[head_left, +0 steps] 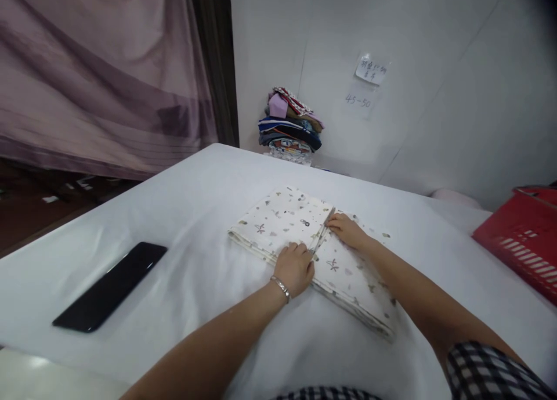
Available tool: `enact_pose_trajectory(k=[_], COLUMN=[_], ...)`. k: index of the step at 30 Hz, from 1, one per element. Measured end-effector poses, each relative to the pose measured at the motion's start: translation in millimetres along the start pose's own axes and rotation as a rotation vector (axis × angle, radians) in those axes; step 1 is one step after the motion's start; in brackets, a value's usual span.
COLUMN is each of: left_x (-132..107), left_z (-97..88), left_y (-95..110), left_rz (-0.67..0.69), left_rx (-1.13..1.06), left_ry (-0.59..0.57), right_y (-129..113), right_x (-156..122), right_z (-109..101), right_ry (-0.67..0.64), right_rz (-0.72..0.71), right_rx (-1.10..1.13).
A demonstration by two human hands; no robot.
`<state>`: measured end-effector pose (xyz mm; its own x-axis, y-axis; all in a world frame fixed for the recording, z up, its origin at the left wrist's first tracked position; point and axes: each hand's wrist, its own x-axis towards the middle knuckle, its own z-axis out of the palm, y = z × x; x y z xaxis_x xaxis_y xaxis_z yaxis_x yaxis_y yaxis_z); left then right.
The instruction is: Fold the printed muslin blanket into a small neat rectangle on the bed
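A white cloth [282, 217] printed with small starfish, shells and other figures lies folded in layers on the table. Two folded edges meet along a line across its middle. At the near end of that line is my left hand [295, 269], wearing a silver bracelet [281, 288]; its fingers are bent over the cloth, with the thumb by the edge. My right hand [349, 230] pinches the fold at the far end of the line. The fingertips of both hands are partly hidden against the fabric.
A white-covered table [195, 185] bears a long black flat object [111, 287] at the left. A stack of folded textiles [290, 124] stands against the wall at the back. At the right is a red plastic basket [522, 237]. Handwritten notes [369, 72] are on the wall; a purple curtain [100, 69] hangs at left.
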<state>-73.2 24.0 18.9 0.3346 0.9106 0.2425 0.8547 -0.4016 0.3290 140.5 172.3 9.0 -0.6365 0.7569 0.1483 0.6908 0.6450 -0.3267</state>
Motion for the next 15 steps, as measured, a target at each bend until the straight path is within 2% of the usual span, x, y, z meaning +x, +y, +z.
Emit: enact_pose_trajectory(k=[6, 10, 12, 15], left_x=[-3.6, -4.5, -4.2, -2.6], left_z=[0.8, 2.9, 3.9, 3.6], left_y=[2.5, 2.3, -0.6, -8.9], left_rz=[-0.049, -0.064, -0.062, -0.066], left_rx=[-0.012, -0.007, -0.014, -0.042], left_ry=[-0.007, 0.028, 0.056, 0.072], right_y=[-1.1, -3.3, -3.9, -4.4], right_x=[1.0, 2.6, 1.3, -5.4], right_z=[14.6, 17.6, 15.0, 8.0], right_ry=[0.090, 0.113, 0.148, 0.268], right_rz=[-0.005, 0.004, 0.068, 0.251], right_rx=[0.000, 0.066, 0.148, 0.285])
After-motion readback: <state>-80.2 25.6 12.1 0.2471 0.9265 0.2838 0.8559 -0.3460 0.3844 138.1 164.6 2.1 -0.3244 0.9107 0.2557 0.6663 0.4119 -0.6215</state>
